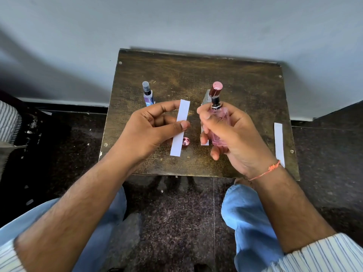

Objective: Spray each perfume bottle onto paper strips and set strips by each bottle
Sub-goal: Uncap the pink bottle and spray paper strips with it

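The right hand (222,132) grips the uncapped pink perfume bottle (219,124), its liquid level unreadable, above the worktop (245,91). Just left of the bottle, the left hand (155,128) pinches a paper strip (180,127). A nozzle turned off-line would likely miss the strip. Behind the bottle stands a maroon-capped bottle (215,90); further left, a blue spray bottle (147,94).

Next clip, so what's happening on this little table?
A seated person is testing perfumes on paper strips. The right hand grips an uncapped pink perfume bottle, forefinger near its black nozzle. The left hand pinches a white paper strip beside the nozzle. A small pink cap lies on the wooden table. A blue bottle and a maroon-capped bottle stand behind. Another strip lies at the table's right edge.
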`<control>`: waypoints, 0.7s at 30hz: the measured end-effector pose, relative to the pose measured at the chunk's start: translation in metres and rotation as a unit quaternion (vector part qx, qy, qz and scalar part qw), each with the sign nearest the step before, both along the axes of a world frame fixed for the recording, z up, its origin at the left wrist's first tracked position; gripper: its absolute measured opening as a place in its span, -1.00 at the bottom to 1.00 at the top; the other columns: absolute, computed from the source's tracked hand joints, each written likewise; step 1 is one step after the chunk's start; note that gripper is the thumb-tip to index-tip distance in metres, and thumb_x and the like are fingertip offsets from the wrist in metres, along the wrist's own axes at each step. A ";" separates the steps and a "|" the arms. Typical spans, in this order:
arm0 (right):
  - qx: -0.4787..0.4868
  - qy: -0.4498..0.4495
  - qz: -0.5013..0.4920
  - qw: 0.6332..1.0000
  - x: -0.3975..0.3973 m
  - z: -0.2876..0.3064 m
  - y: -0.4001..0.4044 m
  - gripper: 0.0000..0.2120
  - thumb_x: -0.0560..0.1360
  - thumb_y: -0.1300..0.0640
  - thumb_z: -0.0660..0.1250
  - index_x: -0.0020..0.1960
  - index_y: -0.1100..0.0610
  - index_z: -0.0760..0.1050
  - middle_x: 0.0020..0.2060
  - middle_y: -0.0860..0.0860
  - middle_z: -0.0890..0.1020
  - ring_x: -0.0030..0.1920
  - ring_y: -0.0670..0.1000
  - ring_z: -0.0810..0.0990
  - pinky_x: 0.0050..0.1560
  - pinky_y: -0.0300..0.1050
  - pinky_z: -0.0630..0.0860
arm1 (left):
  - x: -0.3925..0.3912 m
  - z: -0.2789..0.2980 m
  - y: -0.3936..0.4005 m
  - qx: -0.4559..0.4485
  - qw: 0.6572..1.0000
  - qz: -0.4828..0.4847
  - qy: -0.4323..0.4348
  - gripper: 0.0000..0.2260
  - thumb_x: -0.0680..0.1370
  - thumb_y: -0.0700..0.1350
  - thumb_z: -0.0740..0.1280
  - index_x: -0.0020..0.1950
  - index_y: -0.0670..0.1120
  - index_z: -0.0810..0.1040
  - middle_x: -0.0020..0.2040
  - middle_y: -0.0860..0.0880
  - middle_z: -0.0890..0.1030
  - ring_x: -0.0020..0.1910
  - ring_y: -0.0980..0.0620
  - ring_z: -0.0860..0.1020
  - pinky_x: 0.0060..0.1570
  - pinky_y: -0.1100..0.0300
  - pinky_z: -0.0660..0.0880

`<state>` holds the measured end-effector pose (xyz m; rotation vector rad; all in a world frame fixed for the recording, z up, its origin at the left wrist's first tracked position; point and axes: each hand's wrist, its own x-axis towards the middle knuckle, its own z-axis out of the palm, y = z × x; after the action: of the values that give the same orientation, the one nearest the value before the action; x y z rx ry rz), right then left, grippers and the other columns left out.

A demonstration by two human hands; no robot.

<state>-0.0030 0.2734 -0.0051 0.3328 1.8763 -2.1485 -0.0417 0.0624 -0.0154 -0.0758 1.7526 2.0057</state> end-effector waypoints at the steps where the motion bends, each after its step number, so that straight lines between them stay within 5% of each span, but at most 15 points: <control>1: 0.009 -0.002 0.005 1.000 0.000 0.001 -0.001 -0.63 0.60 -0.14 0.48 0.13 0.18 0.63 -0.24 0.00 0.58 -0.30 0.03 0.60 -0.53 -0.21 0.38 | 0.000 0.000 0.000 -0.003 1.000 -0.003 0.004 -0.61 0.49 -0.27 0.55 0.30 -0.03 0.71 -0.16 -0.11 0.76 -0.27 0.03 0.73 -0.22 0.20 0.64; 5: 0.071 0.002 -0.011 0.997 -0.002 0.003 -0.009 -0.45 0.50 -0.46 0.27 -0.11 0.05 0.56 -0.24 0.16 0.53 -0.36 0.02 0.45 -0.48 -0.24 0.21 | 0.002 0.000 0.002 -0.004 1.000 -0.011 0.017 -0.62 0.53 -0.34 0.52 0.29 -0.04 0.70 -0.20 -0.05 0.76 -0.26 0.04 0.75 -0.20 0.24 0.65; 10: 0.155 0.057 -0.050 0.985 -0.001 0.000 -0.019 -0.45 0.56 -0.42 0.20 -0.28 0.04 0.42 -0.42 0.09 0.49 -0.46 -0.06 0.41 -0.46 -0.31 0.29 | 0.003 -0.001 0.003 -0.011 0.999 -0.018 0.031 -0.62 0.53 -0.34 0.53 0.31 -0.04 0.70 -0.16 -0.06 0.77 -0.21 0.01 0.76 -0.15 0.21 0.68; 15: 0.212 0.083 -0.057 0.972 0.000 -0.005 -0.021 -0.51 0.59 -0.31 0.23 -0.31 0.05 0.40 -0.47 -0.07 0.46 -0.41 0.03 0.47 -0.32 0.05 0.40 | 0.003 -0.002 0.004 -0.007 0.999 -0.016 0.034 -0.62 0.53 -0.34 0.52 0.28 -0.02 0.71 -0.16 -0.05 0.77 -0.22 0.04 0.75 -0.13 0.21 0.68; 17: 0.216 0.079 -0.063 0.971 -0.001 -0.008 -0.022 -0.47 0.57 -0.28 0.24 -0.28 0.16 0.37 -0.45 0.02 0.43 -0.37 0.19 0.45 -0.30 0.26 0.44 | 0.003 -0.003 0.004 -0.006 0.999 -0.016 0.034 -0.61 0.52 -0.34 0.53 0.29 -0.02 0.70 -0.16 -0.03 0.77 -0.22 0.04 0.75 -0.13 0.22 0.67; 21: 0.223 0.078 -0.068 0.969 -0.001 -0.007 -0.023 -0.43 0.59 -0.35 0.23 -0.26 0.15 0.40 -0.42 0.15 0.43 -0.37 0.16 0.44 -0.30 0.30 0.45 | 0.003 -0.003 0.004 -0.006 0.999 -0.014 0.032 -0.60 0.52 -0.33 0.54 0.32 -0.05 0.70 -0.16 -0.05 0.77 -0.21 0.02 0.75 -0.13 0.21 0.67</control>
<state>-0.0039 0.2509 -0.0124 0.4012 2.4921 -1.8573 -0.0384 0.0660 -0.0185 0.0094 1.7952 1.9978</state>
